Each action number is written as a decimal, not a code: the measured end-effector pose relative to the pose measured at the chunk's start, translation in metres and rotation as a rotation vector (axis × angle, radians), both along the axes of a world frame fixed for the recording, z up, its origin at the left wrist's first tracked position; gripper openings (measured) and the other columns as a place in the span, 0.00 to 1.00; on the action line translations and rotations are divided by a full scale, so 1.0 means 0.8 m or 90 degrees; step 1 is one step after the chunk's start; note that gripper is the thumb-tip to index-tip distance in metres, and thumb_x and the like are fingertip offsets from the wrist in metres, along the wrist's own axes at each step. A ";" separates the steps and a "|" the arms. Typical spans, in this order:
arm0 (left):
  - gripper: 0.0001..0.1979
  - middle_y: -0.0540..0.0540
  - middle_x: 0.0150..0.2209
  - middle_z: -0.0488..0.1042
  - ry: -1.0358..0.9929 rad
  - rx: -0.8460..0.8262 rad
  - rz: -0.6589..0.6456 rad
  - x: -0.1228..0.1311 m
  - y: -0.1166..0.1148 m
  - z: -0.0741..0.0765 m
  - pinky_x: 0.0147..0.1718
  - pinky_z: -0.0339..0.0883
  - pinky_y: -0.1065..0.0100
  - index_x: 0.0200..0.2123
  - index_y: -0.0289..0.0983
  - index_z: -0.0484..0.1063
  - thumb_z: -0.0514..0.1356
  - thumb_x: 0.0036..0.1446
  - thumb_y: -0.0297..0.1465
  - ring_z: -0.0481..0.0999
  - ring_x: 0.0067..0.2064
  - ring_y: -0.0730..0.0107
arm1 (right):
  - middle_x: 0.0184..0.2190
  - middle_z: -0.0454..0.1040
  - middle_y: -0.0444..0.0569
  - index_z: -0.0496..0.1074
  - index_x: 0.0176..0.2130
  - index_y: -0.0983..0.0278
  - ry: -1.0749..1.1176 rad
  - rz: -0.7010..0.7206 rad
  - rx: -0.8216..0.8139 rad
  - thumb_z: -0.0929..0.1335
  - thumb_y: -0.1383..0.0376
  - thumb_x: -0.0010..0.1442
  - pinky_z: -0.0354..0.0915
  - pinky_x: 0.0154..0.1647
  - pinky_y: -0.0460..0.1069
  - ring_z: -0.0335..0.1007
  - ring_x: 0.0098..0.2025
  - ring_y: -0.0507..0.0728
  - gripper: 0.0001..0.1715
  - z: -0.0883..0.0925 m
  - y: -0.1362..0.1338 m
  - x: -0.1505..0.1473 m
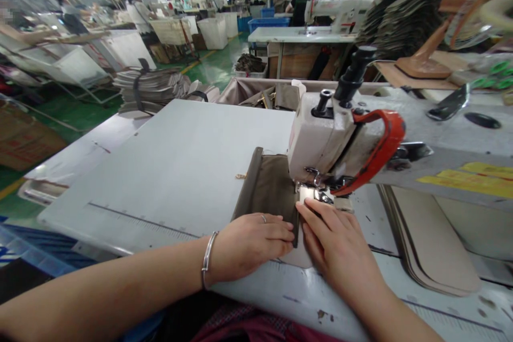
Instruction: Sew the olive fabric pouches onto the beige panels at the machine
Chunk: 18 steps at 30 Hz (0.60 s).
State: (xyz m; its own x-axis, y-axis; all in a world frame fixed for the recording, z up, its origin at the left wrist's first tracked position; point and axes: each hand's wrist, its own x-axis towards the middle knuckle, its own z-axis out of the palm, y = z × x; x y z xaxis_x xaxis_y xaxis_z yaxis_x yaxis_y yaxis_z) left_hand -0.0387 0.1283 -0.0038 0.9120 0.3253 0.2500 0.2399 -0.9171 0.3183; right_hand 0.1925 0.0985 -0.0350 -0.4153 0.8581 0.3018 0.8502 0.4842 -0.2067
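A dark olive-brown fabric piece with a folded strip along its left side lies on the sewing table, its right edge at the needle area of the sewing machine. My left hand rests flat on its near part, fingers stretched to the right. My right hand lies with fingers extended along the right edge, fingertips close to the presser foot. Under the hands a paler panel shows in part. A small gold zipper pull sticks out at the left of the fabric.
Stacked beige panels with rounded corners lie right of the machine. A red lever guard curves from the machine head. Bundled pieces sit beyond the table's far left edge, beside a fabric-lined bin. Other people work farther back.
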 end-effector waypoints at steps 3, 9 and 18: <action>0.14 0.45 0.53 0.74 -0.008 0.016 0.004 0.005 0.009 0.002 0.62 0.59 0.64 0.49 0.33 0.71 0.48 0.66 0.25 0.68 0.57 0.67 | 0.60 0.62 0.50 0.61 0.61 0.61 0.001 -0.001 -0.009 0.60 0.64 0.68 0.56 0.53 0.60 0.59 0.56 0.63 0.23 0.001 0.000 0.000; 0.12 0.44 0.49 0.75 0.000 0.037 0.022 0.014 0.027 0.006 0.61 0.59 0.65 0.45 0.33 0.71 0.50 0.65 0.25 0.72 0.53 0.69 | 0.61 0.61 0.50 0.60 0.61 0.60 -0.004 -0.001 -0.021 0.61 0.65 0.67 0.56 0.54 0.60 0.59 0.57 0.63 0.24 0.003 -0.001 -0.001; 0.11 0.44 0.48 0.75 0.021 0.085 0.070 0.024 0.049 -0.001 0.58 0.63 0.65 0.43 0.34 0.72 0.51 0.65 0.26 0.70 0.55 0.68 | 0.60 0.61 0.50 0.59 0.63 0.60 -0.002 -0.005 -0.027 0.61 0.66 0.67 0.56 0.53 0.59 0.59 0.55 0.63 0.26 0.003 0.000 -0.001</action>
State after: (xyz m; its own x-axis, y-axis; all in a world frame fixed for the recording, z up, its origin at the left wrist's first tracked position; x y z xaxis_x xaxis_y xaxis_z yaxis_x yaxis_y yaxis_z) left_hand -0.0197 0.1675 -0.0049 0.8811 0.3893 0.2686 0.3493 -0.9185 0.1854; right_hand 0.1920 0.0986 -0.0330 -0.4095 0.8734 0.2636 0.8545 0.4684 -0.2244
